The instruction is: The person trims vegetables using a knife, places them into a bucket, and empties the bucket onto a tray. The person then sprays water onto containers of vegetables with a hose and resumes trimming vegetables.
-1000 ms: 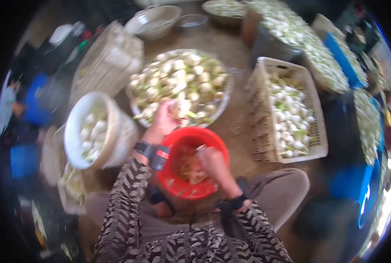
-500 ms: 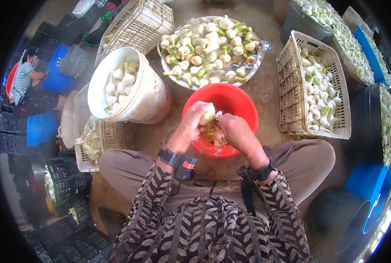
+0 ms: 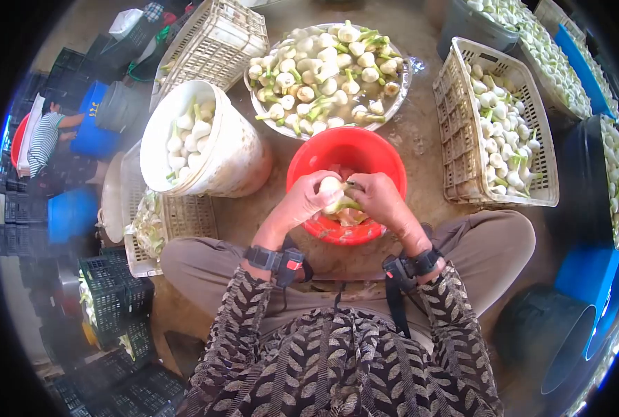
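Observation:
Over a red bucket (image 3: 348,149), my left hand (image 3: 311,198) is closed around a white bulb (image 3: 332,187) with a green stem. The closed fingers of my right hand (image 3: 377,198) meet the bulb's right side and pinch something small that I cannot make out. Pale peelings (image 3: 351,217) lie inside the bucket, below the hands. Just beyond it stands a wide round basin (image 3: 252,104) of bulbs with green stems in water. A white bucket (image 3: 243,156) of bulbs is at the left.
At the right stands a beige crate (image 3: 457,139) of bulbs, with bulb-filled tubs behind it. An upturned crate (image 3: 229,42) is at the upper left, and a crate with peelings (image 3: 150,226) lies below the white bucket. A person (image 3: 44,142) sits at the far left.
My left hand has come back from the basin's near edge to the red bucket, with a bulb in it. Both hands are now together at the bulb. The view has shifted.

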A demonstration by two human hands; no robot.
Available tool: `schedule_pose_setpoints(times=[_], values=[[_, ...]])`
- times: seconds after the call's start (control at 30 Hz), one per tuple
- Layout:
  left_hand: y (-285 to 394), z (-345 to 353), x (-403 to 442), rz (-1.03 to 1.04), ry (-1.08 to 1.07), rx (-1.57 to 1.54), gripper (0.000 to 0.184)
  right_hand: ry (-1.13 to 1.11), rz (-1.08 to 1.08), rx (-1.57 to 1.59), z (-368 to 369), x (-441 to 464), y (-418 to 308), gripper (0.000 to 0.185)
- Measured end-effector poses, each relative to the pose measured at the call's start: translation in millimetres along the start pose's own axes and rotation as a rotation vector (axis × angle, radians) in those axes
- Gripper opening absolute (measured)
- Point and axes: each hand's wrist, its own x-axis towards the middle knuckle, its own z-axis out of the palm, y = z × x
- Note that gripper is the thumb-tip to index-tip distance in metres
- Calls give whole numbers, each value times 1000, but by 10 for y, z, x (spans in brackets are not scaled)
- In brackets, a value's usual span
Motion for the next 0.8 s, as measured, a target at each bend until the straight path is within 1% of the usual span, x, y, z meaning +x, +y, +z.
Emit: schedule_pose_setpoints(times=[0.03,0.07,0.13,0.17,0.23,0.27,0.33,0.4,0.47,0.53,0.57,0.6,0.67,0.7,0.73,0.8], values=[[26,10,-6,121,-7,1,42,77,-29,-212,26,-22,-58,12],[48,34,-17,122,-9,1,42,79,-29,-213,49,-16,3,12],[165,93,-31,299,166,300,48,157,117,-167,81,67,96,15],[121,97,-5,308,173,302,48,158,107,-171,81,88,126,15],[-22,119,70,383,310,183,50,42,266,465,21,102,51,16],[-56,137,80,410,309,176,50,-52,153,349,-25,107,104,20],[-61,228,120,371,344,-22,52,-127,250,291,-90,103,-13,19],[-176,246,193,345,328,-235,48,-59,263,792,36,67,78,18],[-199,194,193,429,212,-520,42,20,266,961,90,48,88,16],[-68,318,176,491,218,-825,37,140,279,1053,68,77,18,16],[-108,298,223,452,226,-745,39,201,245,1022,79,108,-25,17],[-202,307,281,304,402,-524,40,227,220,885,94,140,23,15],[-188,193,237,126,166,-348,40,200,120,828,50,98,20,13],[-164,151,201,9,67,-539,34,121,175,770,-2,57,27,19],[-216,83,265,18,59,-544,34,154,109,811,29,82,26,19],[-428,-46,272,28,-2,-664,34,282,109,773,5,108,-16,18]])
